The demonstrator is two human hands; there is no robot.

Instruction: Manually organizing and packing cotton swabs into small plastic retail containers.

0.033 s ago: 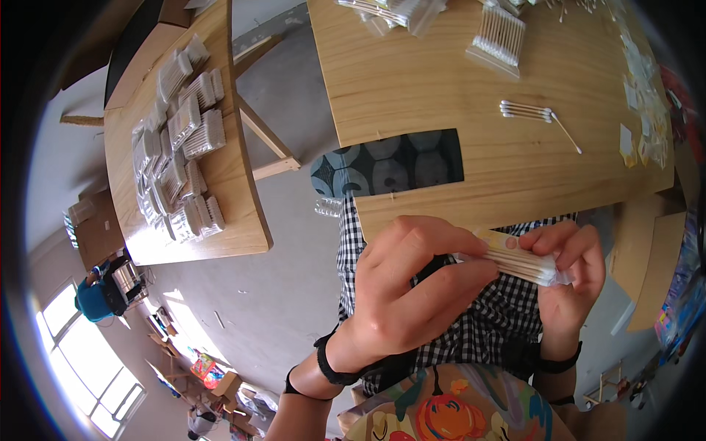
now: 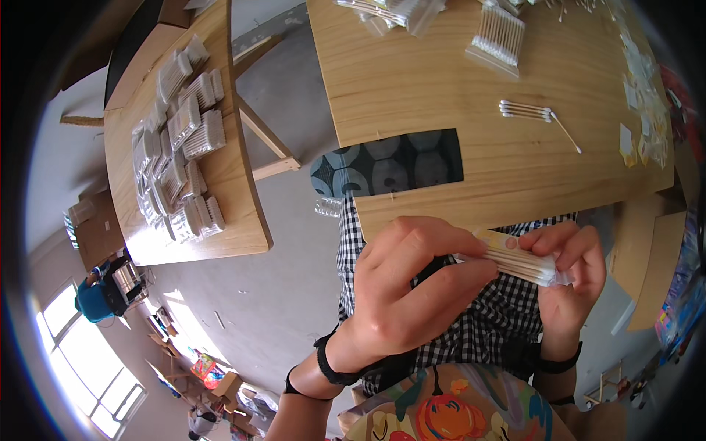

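A clear packet of cotton swabs (image 2: pixel 518 265) with a yellow label is held between my two hands, above my lap and in front of the table's near edge. My left hand (image 2: pixel 415 283) pinches its left end between thumb and fingers. Round the right end, where white cotton tips show through the film, the fingers of my right hand (image 2: pixel 572 268) are closed. On the table beyond lie several loose cotton swabs (image 2: pixel 526 111) side by side, with one more swab (image 2: pixel 566 133) slanting away from them. Farther back rests a filled swab packet (image 2: pixel 498 37).
The wooden table (image 2: pixel 412 81) has a cut-out at its near left edge. Flat clear bags with labels (image 2: pixel 643 110) lie along its right side. A second table (image 2: pixel 239 213) at left carries a heap of filled swab packets (image 2: pixel 176 140). A cardboard box (image 2: pixel 647 257) stands at right.
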